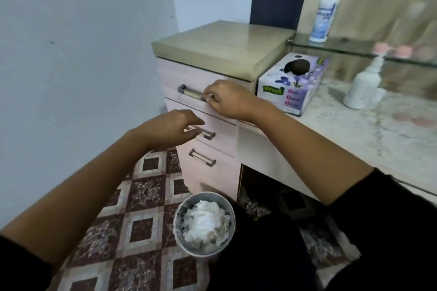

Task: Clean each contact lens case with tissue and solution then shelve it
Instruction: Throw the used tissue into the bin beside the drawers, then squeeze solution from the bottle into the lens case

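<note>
Tiled-floor corner, drawer cabinet [208,179] against wall. Right hand [227,99] grips top drawer handle [189,92]; left hand [172,130] open, hovering before cabinet's second drawer. Blurred pink things, probably lens cases [390,49], on glass shelf [331,46] right of cabinet. Risk: left fingers close under top drawer could get knocked or pinched as it slides.

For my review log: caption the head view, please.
Right hand grips the top drawer handle; left hand hovers by the second handle.
</note>
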{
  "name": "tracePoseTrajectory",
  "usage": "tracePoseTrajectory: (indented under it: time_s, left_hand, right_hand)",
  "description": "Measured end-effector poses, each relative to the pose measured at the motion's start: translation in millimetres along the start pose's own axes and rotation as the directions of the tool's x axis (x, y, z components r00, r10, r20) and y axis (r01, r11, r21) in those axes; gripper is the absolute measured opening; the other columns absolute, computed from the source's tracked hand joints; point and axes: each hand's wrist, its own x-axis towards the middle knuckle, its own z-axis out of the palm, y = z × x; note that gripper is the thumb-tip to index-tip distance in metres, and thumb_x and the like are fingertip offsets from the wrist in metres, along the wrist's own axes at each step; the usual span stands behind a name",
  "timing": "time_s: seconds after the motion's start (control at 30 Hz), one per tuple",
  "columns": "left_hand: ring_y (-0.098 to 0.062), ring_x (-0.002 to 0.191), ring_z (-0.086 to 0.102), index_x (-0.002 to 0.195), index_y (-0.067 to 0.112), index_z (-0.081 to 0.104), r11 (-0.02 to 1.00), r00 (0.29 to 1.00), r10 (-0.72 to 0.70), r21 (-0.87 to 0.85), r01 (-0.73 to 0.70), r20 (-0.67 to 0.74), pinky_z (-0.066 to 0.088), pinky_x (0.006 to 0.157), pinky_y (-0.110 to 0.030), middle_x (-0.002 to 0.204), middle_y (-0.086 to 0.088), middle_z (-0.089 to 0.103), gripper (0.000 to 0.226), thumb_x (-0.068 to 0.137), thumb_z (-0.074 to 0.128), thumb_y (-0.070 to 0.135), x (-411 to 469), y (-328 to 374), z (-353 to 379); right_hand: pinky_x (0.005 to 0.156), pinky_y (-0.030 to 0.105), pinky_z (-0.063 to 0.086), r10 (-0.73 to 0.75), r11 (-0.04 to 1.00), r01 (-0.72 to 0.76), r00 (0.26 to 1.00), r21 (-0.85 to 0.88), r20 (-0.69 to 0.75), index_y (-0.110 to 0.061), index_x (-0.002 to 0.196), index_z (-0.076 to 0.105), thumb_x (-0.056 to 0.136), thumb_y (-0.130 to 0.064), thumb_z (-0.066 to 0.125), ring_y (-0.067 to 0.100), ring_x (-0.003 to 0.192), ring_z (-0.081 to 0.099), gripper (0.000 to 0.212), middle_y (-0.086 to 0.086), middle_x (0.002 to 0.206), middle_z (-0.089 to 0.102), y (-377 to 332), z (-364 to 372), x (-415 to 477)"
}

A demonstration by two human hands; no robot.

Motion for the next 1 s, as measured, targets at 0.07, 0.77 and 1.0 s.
tracePoseTrajectory:
  time_s: [0.07, 0.77, 1.0]
  left_hand:
    - [-0.019, 0.117, 0.052, 0.127, 0.015, 0.057, 1.000, 0.999, 0.022, 0.011, -0.022, -0.023, 0.035, 0.096, -0.024, 0.126, -0.005, 0.058, 0.036, 0.094, 0.051, 0.030, 12, 15, -9]
    - [-0.015, 0.119, 0.048, 0.130, 0.020, 0.054, 0.901, 0.904, 0.423, -0.074, -0.427, -0.059, 0.035, 0.095, -0.024, 0.131, 0.001, 0.054, 0.037, 0.096, 0.047, 0.032, 146, 222, 7]
    - [-0.015, 0.119, 0.048, 0.130, 0.019, 0.054, 0.868, 0.879, 0.473, -0.137, -0.477, -0.067, 0.031, 0.093, -0.019, 0.130, -0.001, 0.054, 0.038, 0.095, 0.049, 0.033, 178, 266, 31]
  right_hand:
    - [0.096, 0.038, 0.039, 0.022, 0.999, -0.023, 0.999, -0.045, -0.029, -0.009, 0.123, 0.057, 0.094, -0.021, 0.044, 0.029, 0.115, 0.049, 0.034, 0.014, 0.123, 0.056, 12, -19, -10]
    - [0.099, 0.033, 0.036, 0.478, 0.863, -0.497, 0.862, -0.092, -0.167, -0.011, 0.128, 0.053, 0.096, -0.022, 0.044, 0.026, 0.121, 0.048, 0.036, 0.010, 0.132, 0.054, 144, -120, -217]
    - [0.100, 0.031, 0.035, 0.609, 0.781, -0.623, 0.776, -0.050, -0.165, -0.011, 0.129, 0.052, 0.096, -0.023, 0.044, 0.023, 0.123, 0.046, 0.036, 0.008, 0.133, 0.052, 178, -121, -265]
